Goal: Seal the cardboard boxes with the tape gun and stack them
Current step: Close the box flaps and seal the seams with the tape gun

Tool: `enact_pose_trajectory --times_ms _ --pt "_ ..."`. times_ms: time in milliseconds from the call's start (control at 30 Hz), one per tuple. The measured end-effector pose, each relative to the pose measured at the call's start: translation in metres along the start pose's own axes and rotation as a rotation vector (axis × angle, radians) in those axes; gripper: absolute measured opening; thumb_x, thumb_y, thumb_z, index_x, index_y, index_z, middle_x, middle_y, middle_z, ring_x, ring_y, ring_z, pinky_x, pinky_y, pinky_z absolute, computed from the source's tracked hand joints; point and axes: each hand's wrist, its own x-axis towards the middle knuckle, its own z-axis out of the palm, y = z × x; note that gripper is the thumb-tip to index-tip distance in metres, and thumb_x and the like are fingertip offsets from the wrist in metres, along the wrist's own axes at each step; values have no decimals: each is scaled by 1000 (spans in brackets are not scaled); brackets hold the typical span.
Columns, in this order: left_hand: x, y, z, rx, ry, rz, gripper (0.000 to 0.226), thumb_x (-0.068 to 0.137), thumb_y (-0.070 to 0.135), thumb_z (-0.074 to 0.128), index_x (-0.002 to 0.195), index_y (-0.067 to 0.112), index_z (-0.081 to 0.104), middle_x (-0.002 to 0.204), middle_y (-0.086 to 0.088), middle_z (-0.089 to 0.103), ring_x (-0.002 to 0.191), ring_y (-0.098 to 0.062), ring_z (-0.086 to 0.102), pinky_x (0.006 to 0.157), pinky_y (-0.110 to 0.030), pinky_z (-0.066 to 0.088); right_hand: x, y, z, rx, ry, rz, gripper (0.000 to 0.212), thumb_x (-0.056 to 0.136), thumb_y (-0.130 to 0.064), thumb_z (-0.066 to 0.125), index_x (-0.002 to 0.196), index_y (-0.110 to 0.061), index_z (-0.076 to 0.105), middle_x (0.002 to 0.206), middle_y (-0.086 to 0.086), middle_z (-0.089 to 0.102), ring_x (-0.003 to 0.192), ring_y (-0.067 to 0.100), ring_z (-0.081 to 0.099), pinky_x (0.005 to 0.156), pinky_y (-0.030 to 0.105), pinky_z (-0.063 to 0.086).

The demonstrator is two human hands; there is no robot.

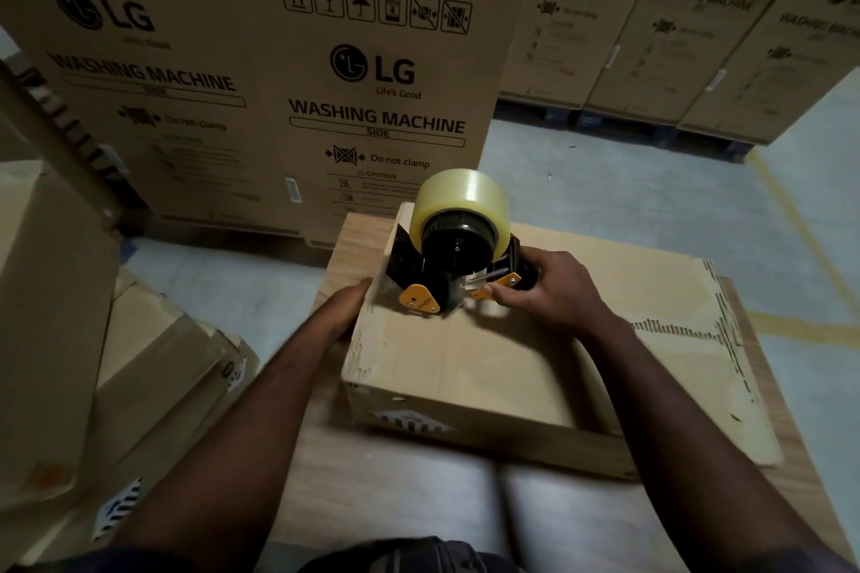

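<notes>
One cardboard box point(488, 363) sits on the wooden surface point(372, 479), flaps down. A crease or seam runs along its top, away from the person.

Tape gun point(446, 275): stands at the far end of the box top, at the far end of that line, with its orange-tabbed mouth against the cardboard. The clear tape roll point(460, 200) is uppermost. Judgement: it is set to start or finish a strip along the seam, so sealing is in hand and stacking is not yet begun.

Right grip point(554, 293): clamped round the gun's handle, fingers curled, thumb pointing toward the mouth. The wrist is low and the forearm crosses the box top from the near right. This suits pressing down while drawing the gun along.

Left grip point(344, 312): against the box's left side near the far corner, thumb at the top edge. The fingers are hidden by the box, so I cannot tell whether it is clamped or only pressing. Judgement: it steadies the box against the gun's drag.

A flat cardboard sheet point(651, 284) with perforated lines lies under and beyond the box, to the right. Large washing-machine cartons point(372, 84) stand behind on the floor point(605, 191).
</notes>
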Motion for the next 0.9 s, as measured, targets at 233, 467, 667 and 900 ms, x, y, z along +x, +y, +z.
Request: enact_pose_trajectory --times_ms 233,467,667,900 --pt "-23 13 5 85 428 468 14 96 21 62 111 21 63 103 7 65 94 -13 61 80 -28 47 17 -12 -14 -6 -267 79 30 76 -51 84 91 -26 76 82 -5 74 80 14 68 70 34 52" --pt "-37 17 22 175 345 646 30 90 3 68 115 18 61 121 2 58 96 -5 59 75 -18 48 9 -17 -13 -57 -247 37 53 59 -73 58 84 -27 68 77 -5 70 75 14 65 66 35 49" --pt "-45 23 22 250 358 680 20 96 7 62 109 22 65 120 3 55 98 -14 60 73 -16 44 5 -5 -26 -143 -243 -10 51 70 -72 65 89 -25 66 78 -4 69 74 17 64 66 36 51" --pt "-49 30 26 298 381 640 20 96 9 63 112 21 67 118 1 58 88 -3 56 73 -12 41 -31 56 -74 -183 -217 24 50 69 -71 63 92 -27 67 75 -9 69 70 12 63 62 33 49"
